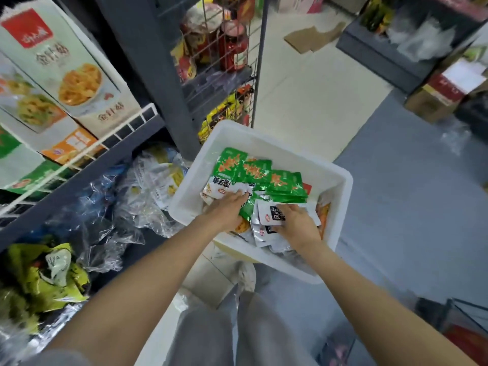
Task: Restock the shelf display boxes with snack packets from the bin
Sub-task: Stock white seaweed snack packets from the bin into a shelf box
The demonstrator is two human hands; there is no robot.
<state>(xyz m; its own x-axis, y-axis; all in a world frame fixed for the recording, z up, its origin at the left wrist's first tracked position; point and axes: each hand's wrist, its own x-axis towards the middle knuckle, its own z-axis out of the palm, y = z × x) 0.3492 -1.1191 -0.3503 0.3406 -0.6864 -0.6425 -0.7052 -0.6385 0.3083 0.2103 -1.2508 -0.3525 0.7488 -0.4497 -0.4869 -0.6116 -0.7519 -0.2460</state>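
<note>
Shop aisle, grey floor [412, 207]. Nearest me in the white bin [340, 204], my right hand [295, 225] pinches a white packet [272, 213]; my left hand [227, 207] lies flat, fingers straight, on white packets. Beyond both lie the green packets [253, 170]. The display boxes [66, 75] sit left of the bin, on the shelf.

Bin [327, 170] sits on the floor, right of the shelf [79, 165]; snack packets [260, 173] piled in it; display boxes [66, 75] up on the shelf; both hands in the bin.
</note>
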